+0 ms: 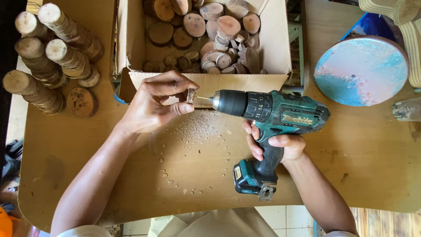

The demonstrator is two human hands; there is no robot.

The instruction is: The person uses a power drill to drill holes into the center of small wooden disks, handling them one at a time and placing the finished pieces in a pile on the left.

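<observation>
Two hands at work: left hand (151, 105) pinches a small round wood slice (190, 95) on edge between thumb and forefinger, just in front of the open cardboard box of cut wood discs (272, 39). Right hand (276, 145) wraps tight round the grip of a teal-and-black cordless drill (267, 114), held level, its thin bit (203, 98) touching the slice's face. Step looks like drilling a hole through the slice; next calls for steady push, bit kept square, fingers clear. Both forearms reach in from below, wrists low over the sawdust-strewn tan wooden table (197, 166). Stacked branch slices (48, 57) stand far left.
</observation>
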